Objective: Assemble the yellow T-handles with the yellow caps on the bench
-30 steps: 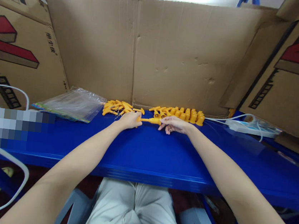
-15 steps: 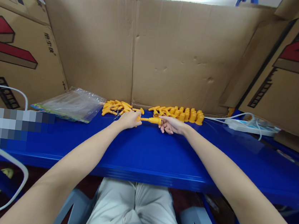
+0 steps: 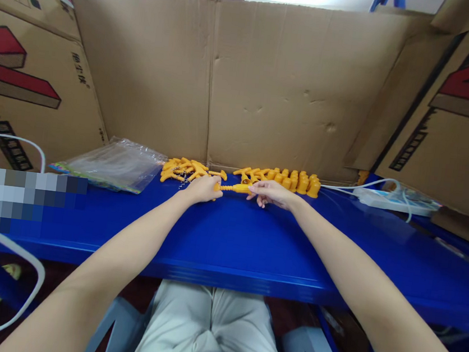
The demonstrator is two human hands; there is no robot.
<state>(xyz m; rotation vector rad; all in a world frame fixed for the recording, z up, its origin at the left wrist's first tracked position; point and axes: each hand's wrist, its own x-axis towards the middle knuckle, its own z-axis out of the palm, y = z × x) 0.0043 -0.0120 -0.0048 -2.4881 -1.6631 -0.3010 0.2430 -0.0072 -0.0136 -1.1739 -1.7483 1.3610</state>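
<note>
Over the blue table, near the back, my left hand (image 3: 204, 188) is closed around one end of a yellow plastic threaded rod (image 3: 227, 188), which points level to the right. On the rod's right part sits a yellow sleeve-like piece (image 3: 240, 188). Thumb and forefinger of my right hand (image 3: 270, 193) pinch the right end of that piece, the other fingers loosely curled. Behind my left hand lies a pile of yellow T-handled threaded pieces (image 3: 182, 165), with bead chains by them. Several yellow caps (image 3: 301, 181) stand in rows beyond my right hand.
Clear plastic bags (image 3: 111, 165) lie on the table (image 3: 247, 245) at left. A white power strip (image 3: 392, 201) with cables is at right. A tall cardboard panel (image 3: 295, 87) closes off the back, with printed boxes at both sides.
My right hand has shifted slightly and its grip on the end of the sleeve-like piece has changed, fingers a little less curled. My left hand keeps its hold on the rod.
</note>
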